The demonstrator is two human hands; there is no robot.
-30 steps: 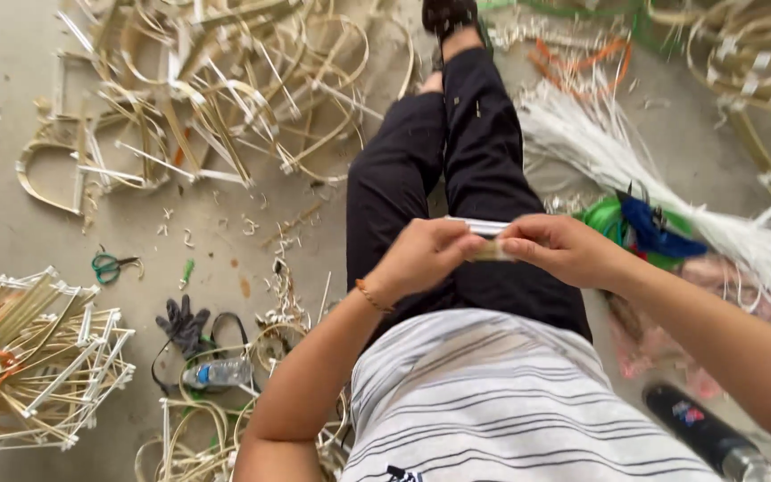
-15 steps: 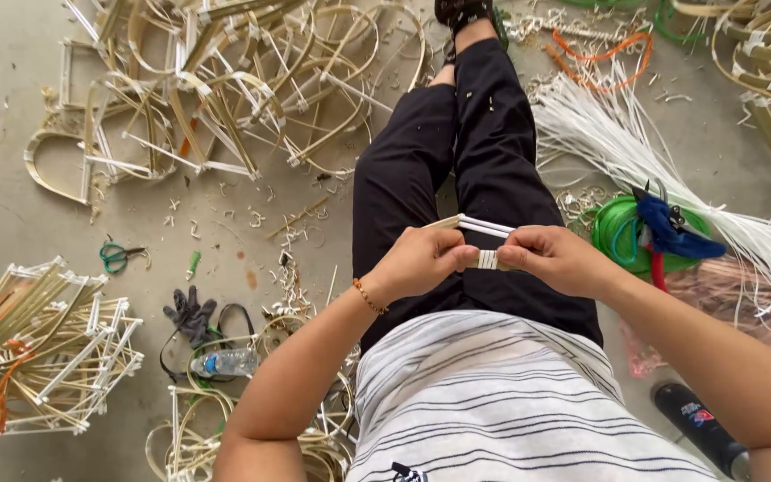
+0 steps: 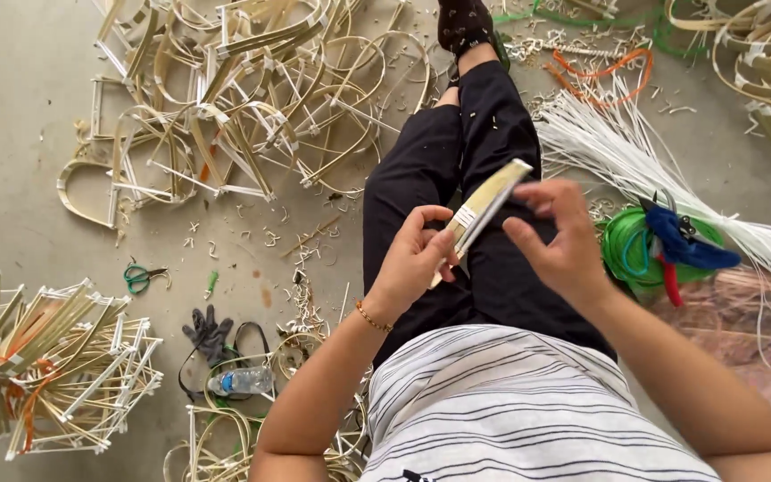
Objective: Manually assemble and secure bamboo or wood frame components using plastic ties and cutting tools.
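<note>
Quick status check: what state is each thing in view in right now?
bamboo strip bundle: tilted, bound with a white band, gripped at its lower end
left hand: closed on the bundle
right hand: open, fingers beside the bundle's upper end
plastic water bottle: lying on its side
green-handled scissors: lying on the floor

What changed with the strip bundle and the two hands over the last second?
The bamboo strip bundle, held level before, now tilts up to the right. The left hand still grips its lower end; the right hand has let go, fingers open beside it. The floor clutter looks unchanged.
</note>
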